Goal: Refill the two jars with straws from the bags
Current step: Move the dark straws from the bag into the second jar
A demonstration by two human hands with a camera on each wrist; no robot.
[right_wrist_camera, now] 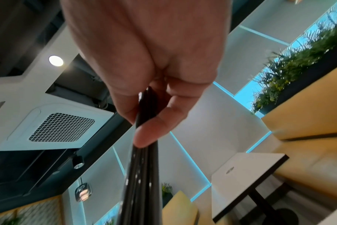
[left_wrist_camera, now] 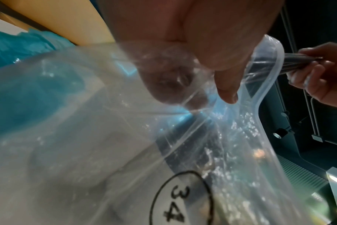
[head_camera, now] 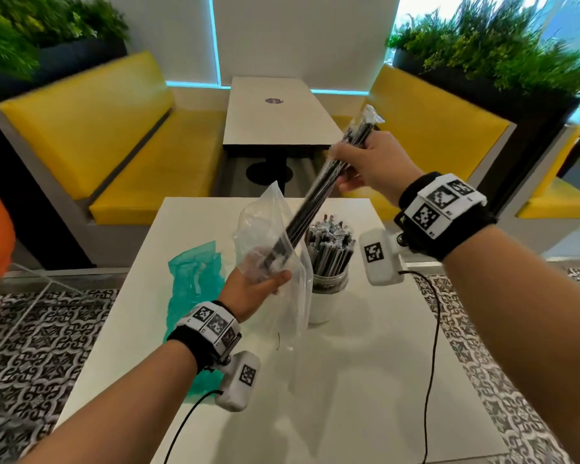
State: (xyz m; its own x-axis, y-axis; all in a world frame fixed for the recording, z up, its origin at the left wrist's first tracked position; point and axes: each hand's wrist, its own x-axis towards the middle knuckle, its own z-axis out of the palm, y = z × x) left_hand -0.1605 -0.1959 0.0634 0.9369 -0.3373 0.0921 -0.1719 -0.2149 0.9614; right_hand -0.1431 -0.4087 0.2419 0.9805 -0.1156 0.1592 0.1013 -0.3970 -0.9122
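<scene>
A small white counter (head_camera: 349,380) stands on a floor of black-and-white patterned tile (head_camera: 31,356), glossy enough to catch the light. Beyond it a second white table (head_camera: 275,125) sits between two yellow benches (head_camera: 121,152), with green plants (head_camera: 503,51) in dark planters behind the seat backs and thin blue light strips (head_camera: 215,38) running down the pale wall.

The left hand (head_camera: 258,286) is curled round the upper part of a clear plastic bag (head_camera: 282,296), thumb on one side and fingers seen through the film; the bag hangs down to the counter and carries the number 34 in a black circle. The right hand (head_camera: 369,165) is raised above the far side of the counter, fingers and thumb pinched on a bundle of black straws (head_camera: 318,195) in clear wrappers — their lower ends are still inside the bag's mouth, their upper ends stick up past the knuckles.

Just beside the bag, towards the right hand, a white jar (head_camera: 325,303) stands upright, packed with wrapped black straws. A crumpled teal bag (head_camera: 191,283) lies flat on the counter to the left. Only one jar shows from the head view. The wrist views show a dark ceiling with a vent grille (right_wrist_camera: 61,126) and a round lamp (right_wrist_camera: 56,60).
</scene>
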